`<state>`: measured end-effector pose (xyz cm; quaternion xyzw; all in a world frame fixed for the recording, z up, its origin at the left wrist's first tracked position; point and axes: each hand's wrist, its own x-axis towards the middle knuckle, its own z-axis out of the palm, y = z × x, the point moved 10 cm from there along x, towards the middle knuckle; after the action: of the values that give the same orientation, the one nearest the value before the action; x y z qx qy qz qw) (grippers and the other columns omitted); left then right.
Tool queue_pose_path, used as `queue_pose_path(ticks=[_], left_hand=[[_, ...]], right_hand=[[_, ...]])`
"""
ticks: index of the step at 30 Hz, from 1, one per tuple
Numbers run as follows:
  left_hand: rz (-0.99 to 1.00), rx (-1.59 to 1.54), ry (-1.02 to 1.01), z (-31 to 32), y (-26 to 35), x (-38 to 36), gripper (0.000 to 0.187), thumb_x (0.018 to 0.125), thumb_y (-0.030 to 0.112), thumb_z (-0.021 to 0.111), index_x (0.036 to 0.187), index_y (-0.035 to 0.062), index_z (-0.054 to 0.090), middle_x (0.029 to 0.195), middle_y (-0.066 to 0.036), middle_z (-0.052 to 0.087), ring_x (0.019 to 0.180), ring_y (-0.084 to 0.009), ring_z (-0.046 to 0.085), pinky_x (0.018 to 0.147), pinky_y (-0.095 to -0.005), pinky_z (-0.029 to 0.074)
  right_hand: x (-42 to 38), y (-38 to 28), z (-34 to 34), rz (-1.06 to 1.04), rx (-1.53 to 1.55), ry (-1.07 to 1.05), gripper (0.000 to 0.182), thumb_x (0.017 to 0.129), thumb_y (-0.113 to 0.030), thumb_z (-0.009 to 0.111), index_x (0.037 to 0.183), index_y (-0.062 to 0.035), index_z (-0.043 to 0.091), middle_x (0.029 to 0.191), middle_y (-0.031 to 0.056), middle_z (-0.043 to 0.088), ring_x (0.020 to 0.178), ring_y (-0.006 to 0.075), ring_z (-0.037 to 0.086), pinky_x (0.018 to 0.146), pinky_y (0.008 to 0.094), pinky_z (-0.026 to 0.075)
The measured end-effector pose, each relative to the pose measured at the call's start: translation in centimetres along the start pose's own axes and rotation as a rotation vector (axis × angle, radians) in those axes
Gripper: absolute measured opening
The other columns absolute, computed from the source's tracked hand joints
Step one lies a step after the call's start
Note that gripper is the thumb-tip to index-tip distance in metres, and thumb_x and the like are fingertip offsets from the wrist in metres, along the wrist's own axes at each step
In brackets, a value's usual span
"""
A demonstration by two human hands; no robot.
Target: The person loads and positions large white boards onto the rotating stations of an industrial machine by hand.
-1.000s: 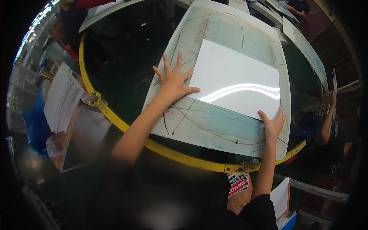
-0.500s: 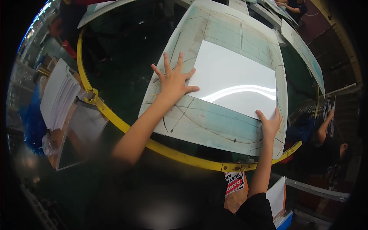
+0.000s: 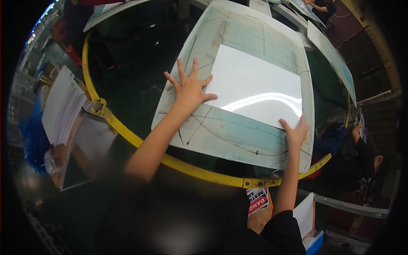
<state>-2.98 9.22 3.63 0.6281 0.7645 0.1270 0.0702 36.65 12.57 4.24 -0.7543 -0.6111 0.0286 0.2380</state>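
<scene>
A glossy white sheet lies flat on a pale, stained board marked with dark lines. My left hand rests on the board at the sheet's left edge, fingers spread, its thumb and forefinger tips close to that edge. At the near right corner of the sheet is my right hand, thumb and forefinger apart, one along each side of the corner; its other fingers are not clear. A bright curved reflection crosses the sheet's near part.
A curved yellow rail runs around the board's near side. Stacked white sheets stand on the left. Another board is at right, with a co-worker nearby. A danger sign shows below the rail.
The whole view has shifted slightly, so the board appears a little further left. Both hands keep about the same places at the sheet. The co-worker at right has shifted a little.
</scene>
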Motion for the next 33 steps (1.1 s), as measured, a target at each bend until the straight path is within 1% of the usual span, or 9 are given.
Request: queue_pose_path(ticks=[4, 10, 14, 16, 18, 22, 23, 27, 33], left_hand=[[0.007, 0.052, 0.027, -0.1, 0.2, -0.2, 0.062, 0.063, 0.058, 0.068, 0.120, 0.0348, 0.057, 0.149, -0.013, 0.011, 0.133, -0.0446, -0.017, 0.090, -0.0753, -0.010], [0.005, 0.233, 0.071, -1.6, 2.3, -0.7, 0.057, 0.067, 0.053, 0.068, 0.119, 0.0321, 0.058, 0.149, -0.015, 0.010, 0.134, -0.0434, -0.013, 0.093, -0.0737, -0.006], [0.141, 0.318, 0.487, -2.5, 6.6, -5.3, 0.044, 0.076, 0.024, 0.066, 0.119, 0.0286, 0.058, 0.149, -0.017, 0.008, 0.134, -0.0458, -0.004, 0.096, -0.0723, -0.003], [0.165, -0.145, 0.462, -4.3, 8.2, -10.9, 0.048, 0.072, 0.008, 0.061, 0.116, 0.0272, 0.061, 0.147, -0.020, 0.014, 0.133, -0.0477, 0.003, 0.100, -0.0678, 0.003], [0.245, -0.452, 0.513, -6.8, 9.2, -16.4, 0.041, 0.073, 0.006, 0.059, 0.109, 0.0235, 0.066, 0.144, -0.019, 0.024, 0.132, -0.0434, 0.012, 0.105, -0.0575, 0.010], [0.217, -0.512, 0.424, -5.9, 8.3, -24.4, 0.026, 0.072, 0.001, 0.060, 0.090, 0.0172, 0.071, 0.133, -0.014, 0.042, 0.127, -0.0365, 0.025, 0.105, -0.0455, 0.019], [0.159, -0.550, 0.321, -4.8, 7.9, -25.2, 0.025, 0.073, 0.001, 0.060, 0.088, 0.0166, 0.070, 0.132, -0.013, 0.043, 0.127, -0.0356, 0.026, 0.104, -0.0447, 0.020], [0.078, -0.614, 0.076, -1.9, 8.3, -26.2, 0.022, 0.074, 0.000, 0.059, 0.084, 0.0153, 0.070, 0.129, -0.009, 0.046, 0.126, -0.0330, 0.028, 0.103, -0.0426, 0.022], [0.128, -0.609, 0.175, -3.8, 9.0, -23.9, 0.015, 0.079, 0.004, 0.059, 0.087, 0.0128, 0.068, 0.129, -0.009, 0.046, 0.125, -0.0293, 0.030, 0.102, -0.0391, 0.026]], right_hand=[[-1.6, -3.1, -2.7, -0.164, -0.190, 0.272, 0.080, 0.056, -0.047, 0.078, 0.123, -0.0146, 0.051, 0.117, 0.0187, 0.048, 0.106, 0.0347, 0.048, 0.096, 0.0500, 0.026], [-3.4, -3.5, -0.1, -0.475, -0.011, -0.050, 0.037, 0.075, -0.026, 0.066, 0.111, -0.0172, 0.061, 0.112, 0.0085, 0.056, 0.109, 0.0293, 0.049, 0.102, 0.0517, 0.021], [-10.9, -6.1, -8.6, -0.774, 0.074, 0.121, 0.037, 0.072, -0.012, 0.068, 0.109, -0.0147, 0.062, 0.117, 0.0072, 0.056, 0.115, 0.0284, 0.048, 0.105, 0.0480, 0.024], [-16.0, -3.6, -12.4, -0.883, -0.007, 0.173, 0.034, 0.068, -0.007, 0.070, 0.102, -0.0119, 0.065, 0.113, 0.0069, 0.057, 0.112, 0.0286, 0.050, 0.098, 0.0467, 0.035], [-19.4, 0.9, -14.7, -0.859, -0.031, 0.091, 0.028, 0.066, -0.009, 0.072, 0.094, -0.0106, 0.066, 0.110, 0.0083, 0.058, 0.109, 0.0290, 0.051, 0.093, 0.0446, 0.039], [-23.7, 17.0, -17.3, -0.159, -0.133, -0.099, 0.033, 0.056, -0.018, 0.077, 0.087, -0.0105, 0.068, 0.111, 0.0129, 0.056, 0.116, 0.0331, 0.045, 0.098, 0.0425, 0.036], [-25.5, 19.5, -17.7, -0.076, -0.251, -0.153, 0.048, 0.056, -0.024, 0.079, 0.102, -0.0167, 0.067, 0.127, 0.0192, 0.046, 0.126, 0.0367, 0.034, 0.102, 0.0441, 0.030], [-30.5, 26.8, -14.0, 0.231, -0.480, -0.435, 0.072, 0.058, -0.029, 0.079, 0.125, -0.0307, 0.052, 0.138, 0.0323, 0.026, 0.131, 0.0421, 0.024, 0.106, 0.0470, 0.025], [-31.2, 29.7, -13.1, 0.137, -0.338, -0.459, 0.067, 0.055, -0.032, 0.080, 0.119, -0.0326, 0.057, 0.129, 0.0243, 0.044, 0.109, 0.0335, 0.053, 0.087, 0.0359, 0.046]])
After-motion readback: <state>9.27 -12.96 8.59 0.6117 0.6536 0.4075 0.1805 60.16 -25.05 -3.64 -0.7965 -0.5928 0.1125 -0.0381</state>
